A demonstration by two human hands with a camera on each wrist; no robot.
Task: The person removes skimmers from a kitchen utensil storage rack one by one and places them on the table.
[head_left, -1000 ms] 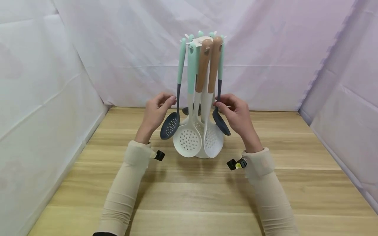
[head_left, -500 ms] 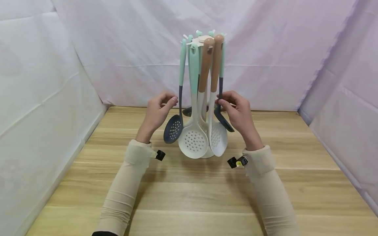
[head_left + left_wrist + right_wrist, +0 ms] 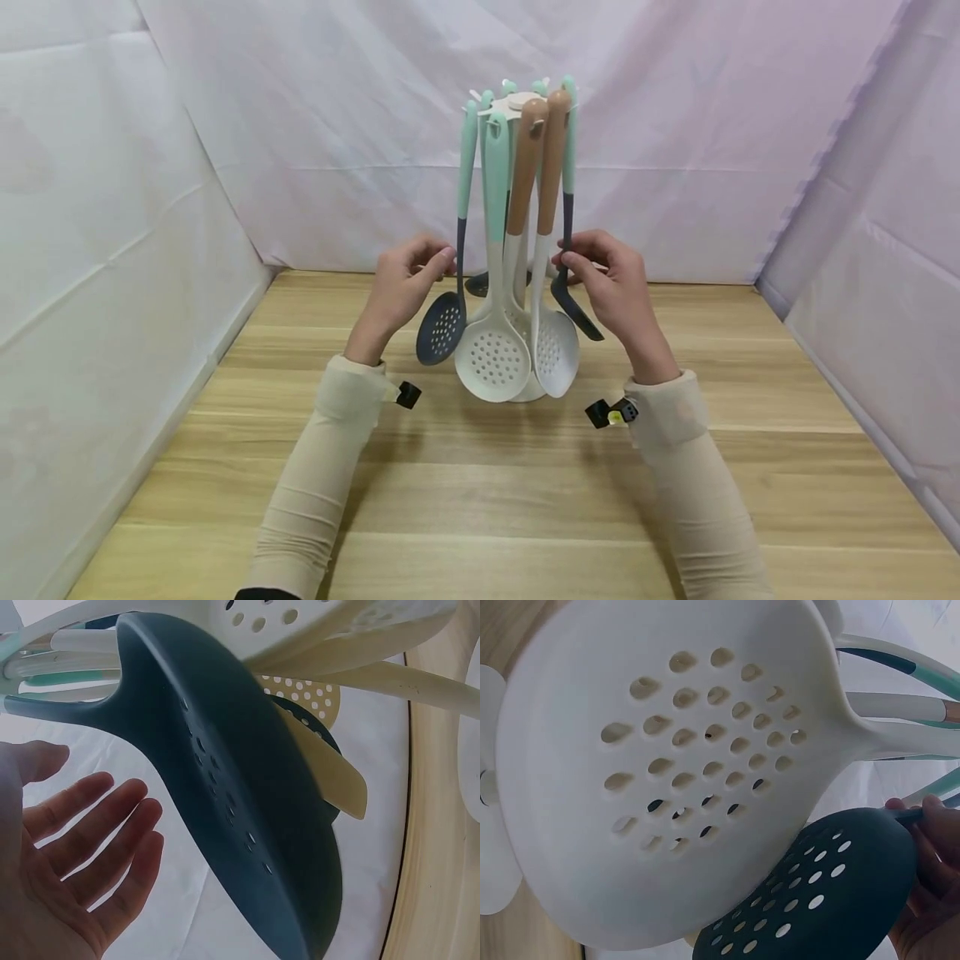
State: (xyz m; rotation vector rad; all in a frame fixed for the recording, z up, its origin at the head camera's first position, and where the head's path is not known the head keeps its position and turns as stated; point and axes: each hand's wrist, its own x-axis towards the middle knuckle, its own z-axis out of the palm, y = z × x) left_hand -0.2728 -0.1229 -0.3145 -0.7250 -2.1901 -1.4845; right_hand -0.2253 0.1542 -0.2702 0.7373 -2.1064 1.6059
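Observation:
A white utensil stand holds several hanging kitchen tools. On its right side my right hand pinches the dark neck of a skimmer with a mint handle. The holes of that skimmer's bowl show in the right wrist view, and its handle top rises above the neighbouring handles. My left hand is beside a second dark skimmer on the left, fingers loosely bent and holding nothing. In the left wrist view those fingers are apart from that skimmer's bowl.
In front hang a white skimmer with a mint handle and a white slotted spoon with a brown handle. Another brown handle hangs between them. More tools hang behind. The wooden table meets white cloth walls.
The stand and its tools have turned and shifted slightly right. My right hand has moved a little right with the pinched skimmer, whose handle top has risen. My left hand has edged right.

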